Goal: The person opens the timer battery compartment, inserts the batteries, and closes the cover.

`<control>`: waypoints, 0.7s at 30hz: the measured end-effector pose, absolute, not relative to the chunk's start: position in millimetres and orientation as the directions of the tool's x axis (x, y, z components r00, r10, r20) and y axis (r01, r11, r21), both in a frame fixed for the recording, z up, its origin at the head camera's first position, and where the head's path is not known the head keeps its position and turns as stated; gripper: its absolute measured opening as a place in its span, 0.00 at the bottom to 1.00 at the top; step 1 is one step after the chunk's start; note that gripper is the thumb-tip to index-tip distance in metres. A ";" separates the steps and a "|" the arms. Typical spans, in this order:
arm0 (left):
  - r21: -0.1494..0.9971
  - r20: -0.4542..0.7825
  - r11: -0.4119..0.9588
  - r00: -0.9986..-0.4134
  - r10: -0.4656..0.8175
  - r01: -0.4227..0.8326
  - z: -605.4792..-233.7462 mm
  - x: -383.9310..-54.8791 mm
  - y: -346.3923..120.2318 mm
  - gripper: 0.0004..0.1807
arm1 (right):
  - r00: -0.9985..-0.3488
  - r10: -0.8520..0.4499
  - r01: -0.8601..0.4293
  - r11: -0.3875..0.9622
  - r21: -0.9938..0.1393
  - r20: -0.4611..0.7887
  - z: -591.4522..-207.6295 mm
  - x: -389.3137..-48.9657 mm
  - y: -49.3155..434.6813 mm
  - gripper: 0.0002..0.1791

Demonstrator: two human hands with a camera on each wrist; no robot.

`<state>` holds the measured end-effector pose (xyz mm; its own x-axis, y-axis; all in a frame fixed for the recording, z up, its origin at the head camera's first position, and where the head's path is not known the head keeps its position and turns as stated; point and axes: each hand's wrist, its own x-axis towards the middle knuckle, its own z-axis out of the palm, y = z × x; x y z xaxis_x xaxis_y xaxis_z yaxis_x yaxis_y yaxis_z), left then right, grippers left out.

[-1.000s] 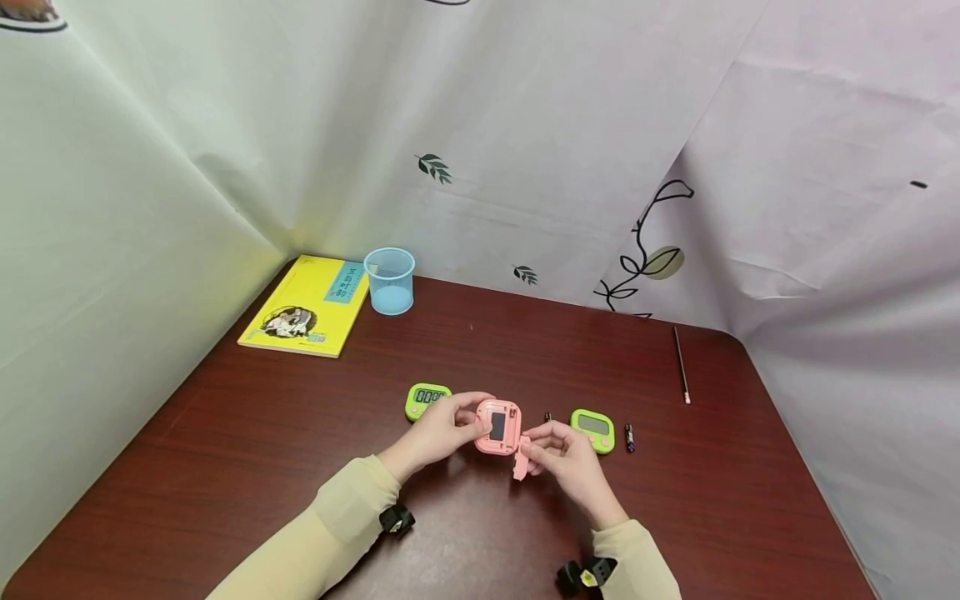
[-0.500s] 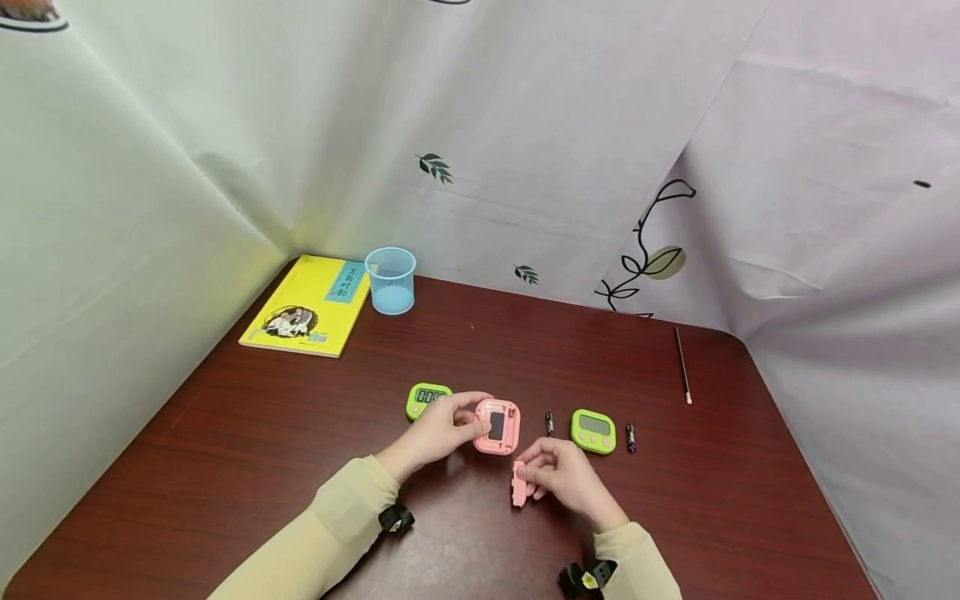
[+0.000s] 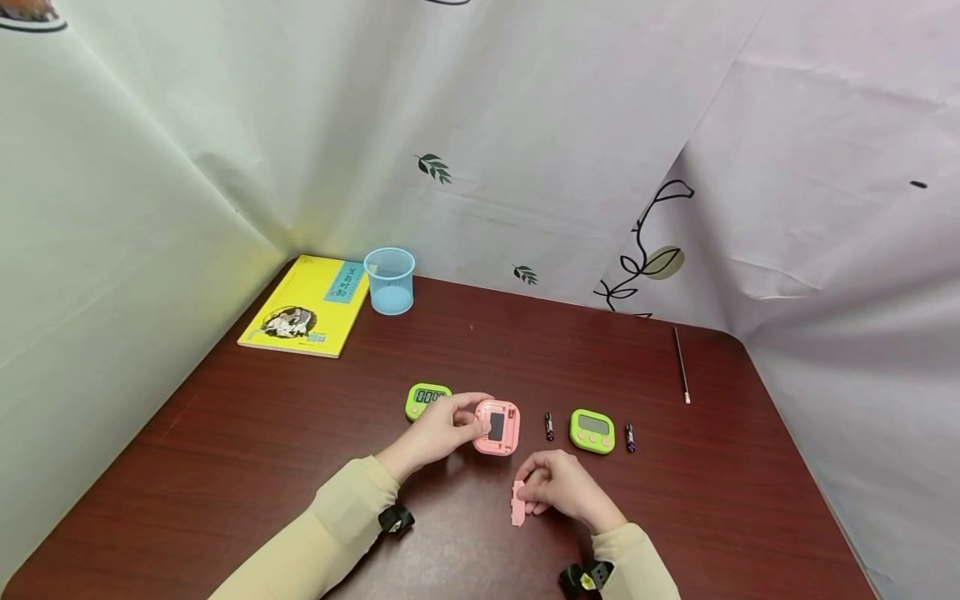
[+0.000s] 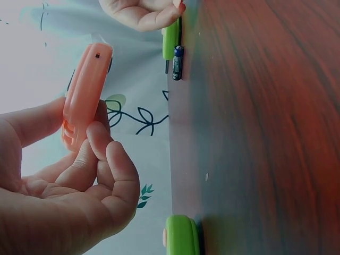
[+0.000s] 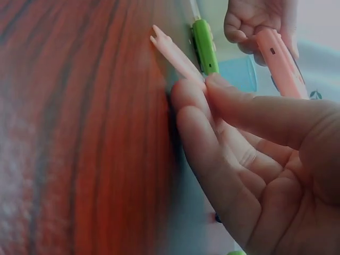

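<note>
My left hand (image 3: pixel 435 435) grips a pink digital timer (image 3: pixel 506 429) by its left side, its back turned up and the battery compartment uncovered. In the left wrist view that timer (image 4: pixel 87 93) appears edge-on between thumb and fingers. Close over the table, my right hand (image 3: pixel 562 485) pinches the pink battery cover (image 3: pixel 518 505) between thumb and index finger; the cover (image 5: pixel 178 58) points away from the fingertips in the right wrist view. One battery (image 3: pixel 549 427) lies to the right of the pink timer, beyond my right hand.
A green timer (image 3: pixel 592 431) lies at the right, another battery (image 3: pixel 630 437) beside it. Partly behind my left hand is a second green timer (image 3: pixel 420 400). Farther back are a yellow book (image 3: pixel 311 308), a blue cup (image 3: pixel 392 283) and a pencil (image 3: pixel 681 367).
My right hand has moved the battery cover away from the pink timer, toward the table's near side, bringing the battery behind it into full view. The left hand stays in place.
</note>
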<state>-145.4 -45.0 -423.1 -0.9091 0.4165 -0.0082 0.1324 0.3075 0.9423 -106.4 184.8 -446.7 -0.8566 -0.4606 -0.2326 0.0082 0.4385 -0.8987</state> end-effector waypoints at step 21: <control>0.953 0.008 0.270 -0.902 0.431 0.138 -427.9 -146.5 -44.8 0.25 | -0.899 -0.392 -0.020 0.483 -0.875 -0.196 -444.8 -106.6 180.0 0.06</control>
